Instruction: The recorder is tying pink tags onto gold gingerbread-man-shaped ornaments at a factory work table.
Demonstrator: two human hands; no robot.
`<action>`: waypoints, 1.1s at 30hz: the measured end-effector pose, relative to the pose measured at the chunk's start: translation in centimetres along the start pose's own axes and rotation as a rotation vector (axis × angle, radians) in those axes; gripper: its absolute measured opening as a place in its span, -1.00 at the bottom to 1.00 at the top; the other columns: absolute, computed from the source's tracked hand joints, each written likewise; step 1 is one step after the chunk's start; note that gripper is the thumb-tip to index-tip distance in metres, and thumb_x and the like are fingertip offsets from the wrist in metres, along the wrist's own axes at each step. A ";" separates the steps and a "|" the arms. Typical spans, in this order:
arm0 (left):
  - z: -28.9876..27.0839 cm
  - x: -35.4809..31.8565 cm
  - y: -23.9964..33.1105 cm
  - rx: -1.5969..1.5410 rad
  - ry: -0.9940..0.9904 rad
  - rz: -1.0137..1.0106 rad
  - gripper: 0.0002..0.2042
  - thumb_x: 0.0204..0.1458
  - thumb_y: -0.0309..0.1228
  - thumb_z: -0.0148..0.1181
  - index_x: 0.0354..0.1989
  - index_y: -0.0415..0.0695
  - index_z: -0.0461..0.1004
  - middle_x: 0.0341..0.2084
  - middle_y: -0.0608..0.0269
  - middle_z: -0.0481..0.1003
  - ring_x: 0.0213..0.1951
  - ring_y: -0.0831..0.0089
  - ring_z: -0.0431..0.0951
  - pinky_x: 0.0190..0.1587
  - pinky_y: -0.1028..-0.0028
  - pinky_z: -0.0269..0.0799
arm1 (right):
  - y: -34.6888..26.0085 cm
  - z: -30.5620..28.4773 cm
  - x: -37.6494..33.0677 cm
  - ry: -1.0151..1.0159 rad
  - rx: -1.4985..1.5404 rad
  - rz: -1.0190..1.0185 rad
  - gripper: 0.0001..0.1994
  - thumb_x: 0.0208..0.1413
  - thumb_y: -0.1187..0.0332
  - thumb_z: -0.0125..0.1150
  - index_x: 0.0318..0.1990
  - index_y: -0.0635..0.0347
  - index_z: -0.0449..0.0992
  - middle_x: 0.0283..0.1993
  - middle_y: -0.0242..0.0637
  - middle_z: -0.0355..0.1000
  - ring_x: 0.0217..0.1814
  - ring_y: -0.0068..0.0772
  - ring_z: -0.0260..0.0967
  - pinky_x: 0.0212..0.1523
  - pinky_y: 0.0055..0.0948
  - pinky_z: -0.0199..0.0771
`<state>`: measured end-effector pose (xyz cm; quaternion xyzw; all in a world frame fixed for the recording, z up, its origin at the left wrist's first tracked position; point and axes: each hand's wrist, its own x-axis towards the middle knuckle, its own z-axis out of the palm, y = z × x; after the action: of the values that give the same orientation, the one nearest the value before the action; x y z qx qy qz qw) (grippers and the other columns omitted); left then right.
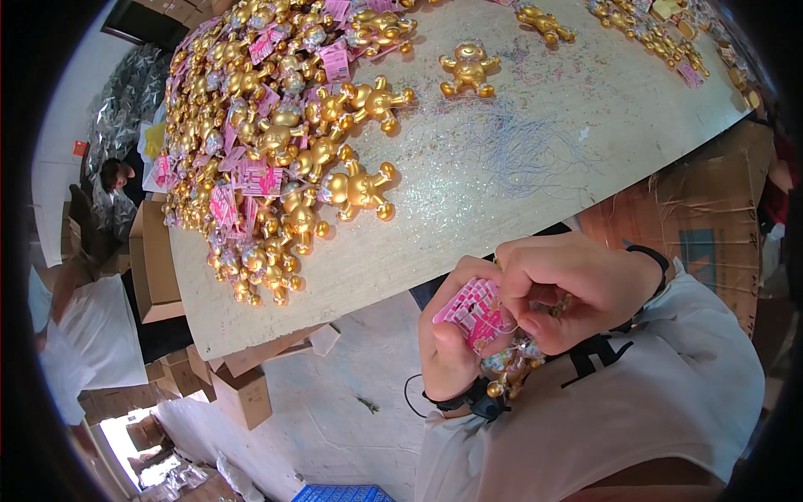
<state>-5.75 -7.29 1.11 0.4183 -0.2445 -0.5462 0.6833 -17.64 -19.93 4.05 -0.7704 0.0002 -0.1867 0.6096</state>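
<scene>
A pink tag (pixel 473 311) is pinched in the left hand (pixel 452 335), near the body; the right hand (pixel 569 289) is closed on a gold toy (pixel 510 368). The toy could be dropped if that grip slackens.

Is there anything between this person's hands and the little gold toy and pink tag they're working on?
No. Both hands are already on them: the left hand holds the pink tag and the gold toy, and the right hand pinches at the tag's edge. Nothing visible lies between.
</scene>
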 end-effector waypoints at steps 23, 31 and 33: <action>0.0 0.0 -0.5 0.031 0.009 0.066 -0.20 -0.09 0.28 -0.01 -0.10 -0.39 0.25 -0.48 0.30 0.35 -0.64 0.75 0.19 -0.63 0.70 -0.02 | 0.0 1.3 -0.2 0.135 -0.116 0.066 -0.79 -0.04 0.49 0.22 -0.30 0.26 0.30 -0.36 -0.28 0.27 -0.43 -0.52 0.33 -0.48 -0.61 0.38; 0.2 0.0 -0.3 0.042 0.069 0.039 -0.15 -0.18 0.35 0.01 -0.13 -0.37 0.27 -0.50 0.33 0.34 -0.64 0.75 0.20 -0.64 0.70 -0.02 | 1.4 2.6 -0.4 0.338 -0.148 -0.097 -0.84 0.02 0.44 0.19 -0.29 0.19 0.33 -0.49 -0.37 0.27 -0.63 -0.60 0.05 -0.63 -0.59 0.02; 0.2 0.0 -0.2 0.031 0.055 0.014 -0.15 -0.18 0.36 0.00 -0.13 -0.37 0.27 -0.51 0.33 0.35 -0.64 0.75 0.20 -0.64 0.70 -0.02 | 1.7 2.7 -0.4 0.348 -0.156 -0.111 -0.84 0.01 0.43 0.20 -0.29 0.20 0.34 -0.49 -0.37 0.28 -0.63 -0.60 0.05 -0.63 -0.59 0.02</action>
<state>-6.01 -7.34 1.00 0.4417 -0.2370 -0.5259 0.6871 -16.83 -17.75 1.84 -0.7703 0.0776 -0.3495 0.5277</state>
